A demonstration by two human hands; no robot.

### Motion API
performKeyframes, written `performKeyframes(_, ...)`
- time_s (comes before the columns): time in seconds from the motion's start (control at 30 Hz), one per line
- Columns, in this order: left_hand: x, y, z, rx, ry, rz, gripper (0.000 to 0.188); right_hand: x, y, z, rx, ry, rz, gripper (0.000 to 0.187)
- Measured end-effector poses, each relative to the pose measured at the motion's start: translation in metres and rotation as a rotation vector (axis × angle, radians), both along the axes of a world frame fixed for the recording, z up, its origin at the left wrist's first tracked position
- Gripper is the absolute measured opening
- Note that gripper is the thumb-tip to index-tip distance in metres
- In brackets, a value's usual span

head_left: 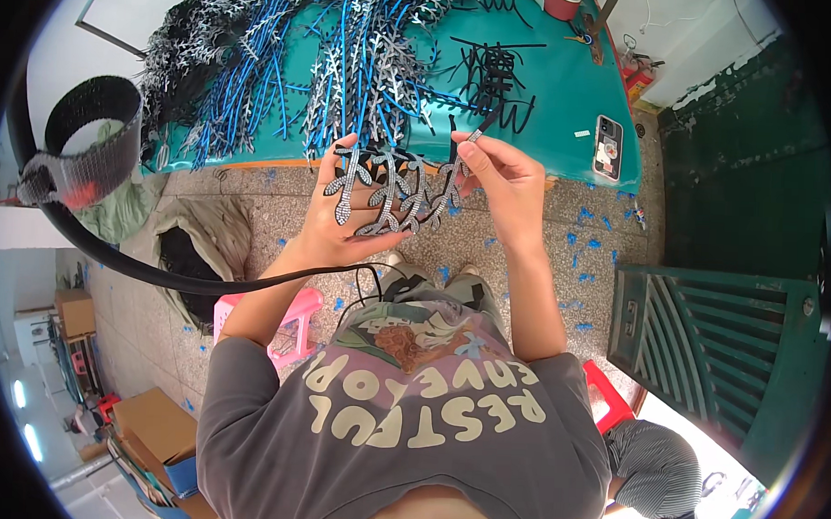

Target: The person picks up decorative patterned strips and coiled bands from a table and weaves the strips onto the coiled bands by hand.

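Note:
In front of my chest, a black leafy branch trim (388,193) studded with silver stones is spread across the fingers of my left hand (330,222). That hand is curled around the piece, its leaves fanning over the palm side. My right hand (505,178) pinches a narrow stone-covered strip (476,135) between thumb and forefinger, at the right end of the trim. Whether that strip is joined to the rest is hard to make out. Beyond my hands, piles of similar silver-and-black leafy trims (367,61) with blue strips lie on the green tabletop (568,91).
Black trim pieces (495,70), a phone (608,147), scissors (581,36) and a red container (562,3) are on the table. A pink stool (294,324) stands left; a mesh-sided black ring (94,148) hangs nearby. Blue scraps litter the floor. Another person (655,469) is behind right.

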State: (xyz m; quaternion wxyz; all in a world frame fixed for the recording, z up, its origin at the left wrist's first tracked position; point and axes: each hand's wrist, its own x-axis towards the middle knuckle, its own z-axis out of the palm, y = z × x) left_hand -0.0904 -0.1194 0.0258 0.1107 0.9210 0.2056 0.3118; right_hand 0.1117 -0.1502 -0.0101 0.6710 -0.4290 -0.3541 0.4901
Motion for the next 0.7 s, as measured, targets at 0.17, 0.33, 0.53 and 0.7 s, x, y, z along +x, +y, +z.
performKeyframes(0.17,-0.016,0.005,-0.002,0.017,0.023,-0.010,0.020,-0.012,0.005,0.002,-0.062,-0.016,0.072,0.016)
performKeyframes(0.33,-0.034,0.019,-0.006,-0.112,0.063,0.011,0.026,-0.042,0.012,-0.002,-0.034,0.080,-0.044,0.015)
performKeyframes(0.53,-0.068,0.042,-0.022,-1.295,-0.158,0.013,0.045,-0.089,0.026,-0.019,0.084,-0.087,-0.096,0.012)
performKeyframes(0.7,-0.081,0.045,-0.046,-1.279,-0.332,0.172,0.034,-0.125,0.037,-0.030,0.148,-0.293,-0.125,0.009)
